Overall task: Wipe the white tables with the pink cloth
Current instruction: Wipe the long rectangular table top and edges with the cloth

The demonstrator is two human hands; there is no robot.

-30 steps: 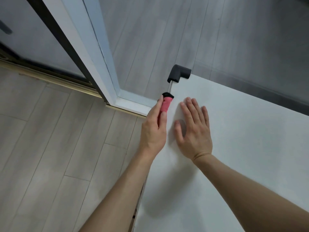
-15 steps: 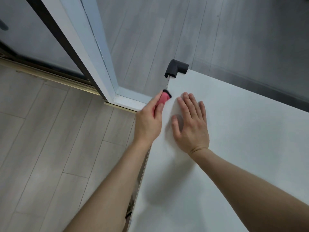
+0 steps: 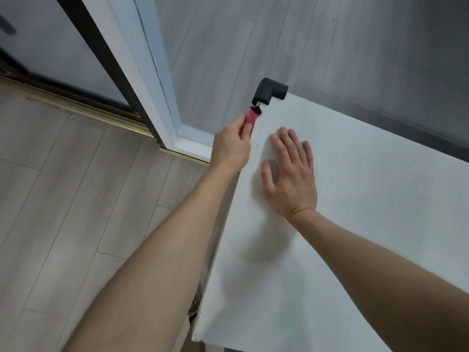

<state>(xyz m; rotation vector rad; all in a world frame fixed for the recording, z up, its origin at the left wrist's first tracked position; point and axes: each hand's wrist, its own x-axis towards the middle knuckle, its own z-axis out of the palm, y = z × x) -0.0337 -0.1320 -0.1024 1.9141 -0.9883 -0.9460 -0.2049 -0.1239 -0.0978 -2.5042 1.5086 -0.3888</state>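
The white table fills the right half of the view, its left edge running up to a far corner. My left hand is closed on the folded pink cloth, which has a black trim, and presses it against the table's left edge just below that corner. My right hand lies flat on the tabletop, fingers spread, holding nothing, close beside the left hand.
A black foam guard caps the table's far left corner. A white door frame with a dark strip stands left of the table. Light wood-look floor lies below, and a grey panelled wall behind.
My left hand has slid the pink cloth farther up the table's left edge, closer to the black corner guard. My right hand stays flat on the tabletop.
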